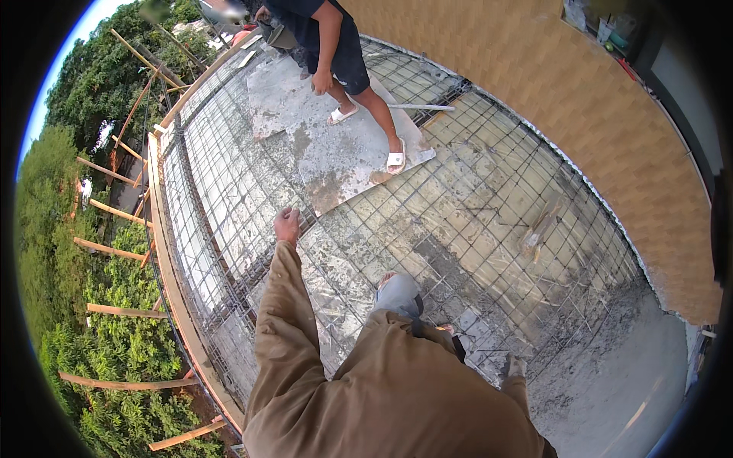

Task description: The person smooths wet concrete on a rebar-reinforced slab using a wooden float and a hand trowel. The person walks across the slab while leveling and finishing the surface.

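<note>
My left hand (287,226) hangs at the end of my outstretched arm, over the rebar mesh (252,256) and just short of the speckled sheets. Its fingers are loosely curled, and nothing shows in them. Low on the right, my right hand (516,366) is beside the wet grey concrete (611,389). It looks grey and smeared, and its fingers are too small and unclear to tell what they hold. My knee in grey trousers (398,296) shows between the hands, above the bars.
Ahead, a person in dark clothes and white sandals (395,156) stands on flat grey sheets (336,156) laid over the mesh. A pale pipe (424,107) lies beside them. Wooden formwork (162,221) edges the left side, with trees (130,343) beyond. A tan tiled wall (603,130) curves along the right.
</note>
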Available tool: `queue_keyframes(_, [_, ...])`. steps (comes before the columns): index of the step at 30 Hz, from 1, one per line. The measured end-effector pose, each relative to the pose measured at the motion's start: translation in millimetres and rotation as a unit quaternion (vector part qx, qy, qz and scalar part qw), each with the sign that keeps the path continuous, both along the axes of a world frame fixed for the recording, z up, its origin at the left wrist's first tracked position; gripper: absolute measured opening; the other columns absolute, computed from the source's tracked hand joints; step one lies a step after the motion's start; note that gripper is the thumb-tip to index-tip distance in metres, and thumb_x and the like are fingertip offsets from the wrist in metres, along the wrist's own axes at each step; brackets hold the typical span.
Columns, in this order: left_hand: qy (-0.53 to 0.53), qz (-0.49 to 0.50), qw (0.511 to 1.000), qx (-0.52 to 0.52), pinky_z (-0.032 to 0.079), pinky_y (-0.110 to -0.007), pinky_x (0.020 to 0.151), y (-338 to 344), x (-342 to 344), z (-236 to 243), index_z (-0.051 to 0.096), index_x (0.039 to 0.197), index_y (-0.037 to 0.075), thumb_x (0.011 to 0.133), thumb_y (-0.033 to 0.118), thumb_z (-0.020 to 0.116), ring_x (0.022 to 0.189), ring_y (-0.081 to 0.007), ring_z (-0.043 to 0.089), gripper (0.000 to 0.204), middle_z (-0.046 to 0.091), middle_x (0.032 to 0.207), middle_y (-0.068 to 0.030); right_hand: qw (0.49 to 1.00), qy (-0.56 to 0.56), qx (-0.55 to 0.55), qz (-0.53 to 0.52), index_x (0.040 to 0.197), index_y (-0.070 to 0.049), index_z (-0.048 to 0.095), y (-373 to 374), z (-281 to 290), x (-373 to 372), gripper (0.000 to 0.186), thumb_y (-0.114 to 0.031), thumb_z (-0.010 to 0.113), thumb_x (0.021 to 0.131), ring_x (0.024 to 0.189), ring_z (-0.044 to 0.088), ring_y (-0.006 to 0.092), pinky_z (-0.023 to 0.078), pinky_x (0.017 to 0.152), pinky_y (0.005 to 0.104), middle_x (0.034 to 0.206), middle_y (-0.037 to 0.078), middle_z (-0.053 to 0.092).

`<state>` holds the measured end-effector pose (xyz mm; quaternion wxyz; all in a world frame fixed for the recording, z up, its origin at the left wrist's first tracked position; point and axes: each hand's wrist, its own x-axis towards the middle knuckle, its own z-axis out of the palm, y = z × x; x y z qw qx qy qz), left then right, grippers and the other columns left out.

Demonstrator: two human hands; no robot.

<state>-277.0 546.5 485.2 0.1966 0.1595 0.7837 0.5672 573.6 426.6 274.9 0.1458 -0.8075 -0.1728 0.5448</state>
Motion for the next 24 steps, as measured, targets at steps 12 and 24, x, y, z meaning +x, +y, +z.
queue_keyframes(12, [0.296, -0.054, 0.952, -0.047, 0.051, -0.042, 0.092, 266, -171, 61, 0.057, 0.129, -0.01, 0.082, 0.043, 0.079, 0.109, -0.0353, 0.066, 0.075, 0.066, 0.113, -0.0294, 1.0, 0.004, -0.001, -0.017, 0.131, -0.006, 0.053, 5, 45, -177, 0.05, -0.033, 0.068, 0.091, 0.05, 0.05, 0.0148, 0.039, 0.042, 0.0315, 0.072, 0.002, 0.054])
queue_keyframes(24, [-0.145, -0.233, 0.943, 0.188, 0.035, -0.027, 0.054, 234, 56, 160, 0.052, 0.08, 0.013, 0.095, 0.029, 0.071, 0.056, -0.0064, 0.035, 0.029, 0.035, 0.064, 0.0058, 0.979, -0.039, 0.038, -0.198, 0.138, 0.002, 0.05, -45, 95, -284, 0.064, -0.037, 0.07, 0.091, 0.054, 0.052, 0.0109, 0.042, 0.045, 0.0293, 0.077, 0.004, 0.062])
